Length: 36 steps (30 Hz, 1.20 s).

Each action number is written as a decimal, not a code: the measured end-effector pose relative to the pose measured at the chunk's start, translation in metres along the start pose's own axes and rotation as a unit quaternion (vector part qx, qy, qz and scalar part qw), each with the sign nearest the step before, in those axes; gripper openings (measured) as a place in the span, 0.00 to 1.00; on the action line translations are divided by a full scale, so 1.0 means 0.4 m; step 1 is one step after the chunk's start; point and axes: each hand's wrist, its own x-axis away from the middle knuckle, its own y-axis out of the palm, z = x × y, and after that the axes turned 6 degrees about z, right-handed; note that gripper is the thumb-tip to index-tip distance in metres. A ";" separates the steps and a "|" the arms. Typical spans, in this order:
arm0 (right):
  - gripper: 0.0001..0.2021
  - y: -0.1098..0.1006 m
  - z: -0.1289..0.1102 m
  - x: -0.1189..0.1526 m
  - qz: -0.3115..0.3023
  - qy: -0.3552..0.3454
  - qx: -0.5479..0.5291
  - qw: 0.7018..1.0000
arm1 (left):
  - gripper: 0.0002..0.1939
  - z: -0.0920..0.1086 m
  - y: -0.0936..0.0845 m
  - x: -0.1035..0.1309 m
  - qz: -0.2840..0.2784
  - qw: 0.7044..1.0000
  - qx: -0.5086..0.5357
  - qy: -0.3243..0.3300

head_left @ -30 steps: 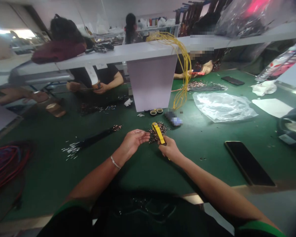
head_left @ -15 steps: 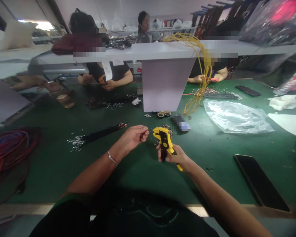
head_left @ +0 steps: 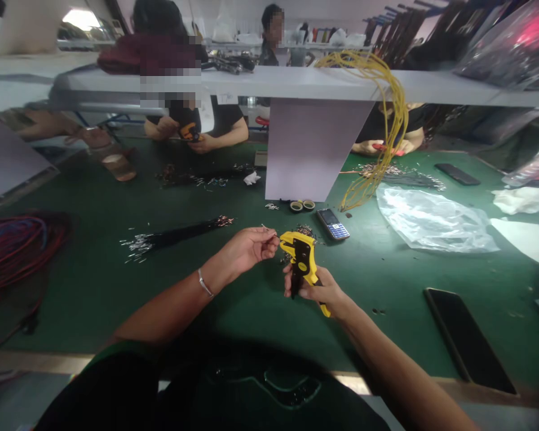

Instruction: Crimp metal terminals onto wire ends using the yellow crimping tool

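Note:
My right hand [head_left: 318, 284] is wrapped around the handles of a yellow and black wire stripper [head_left: 302, 254], its jaws pointing up and to the left. Pinched between the thumb and fingers of my left hand [head_left: 254, 242] is a thin wire [head_left: 265, 227], of which only a short bit shows. Those fingertips sit right at the stripper's jaws; whether the wire is inside them I cannot tell. Behind the stripper lies a small pile of metal bits [head_left: 304, 230], partly hidden. Left of my hands rests a bundle of black wires [head_left: 184, 232] with bare, shiny ends.
A keypad phone [head_left: 333, 224] and two tape rolls [head_left: 302, 205] lie beyond the stripper. A large black phone [head_left: 469, 341] is at right, red cables [head_left: 18, 251] at left. Yellow wires [head_left: 395, 126] hang from the shelf [head_left: 260, 81]. Co-workers sit opposite.
My left hand has moved slightly right, bringing its fingertips up to the stripper's jaws. The stripper stays in my right hand. The camera view has shifted a little.

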 end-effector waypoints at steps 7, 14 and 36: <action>0.22 -0.006 0.009 -0.003 -0.003 -0.005 -0.003 1.000 | 0.03 -0.009 -0.002 -0.001 0.000 1.000 0.005 -0.014; 0.22 0.010 -0.011 0.007 0.009 0.002 0.010 1.000 | 0.05 -0.018 0.007 0.002 0.001 1.000 -0.001 0.000; 0.19 0.009 0.009 0.006 -0.014 -0.005 -0.013 1.000 | 0.06 -0.012 0.007 0.008 0.007 0.999 -0.011 -0.039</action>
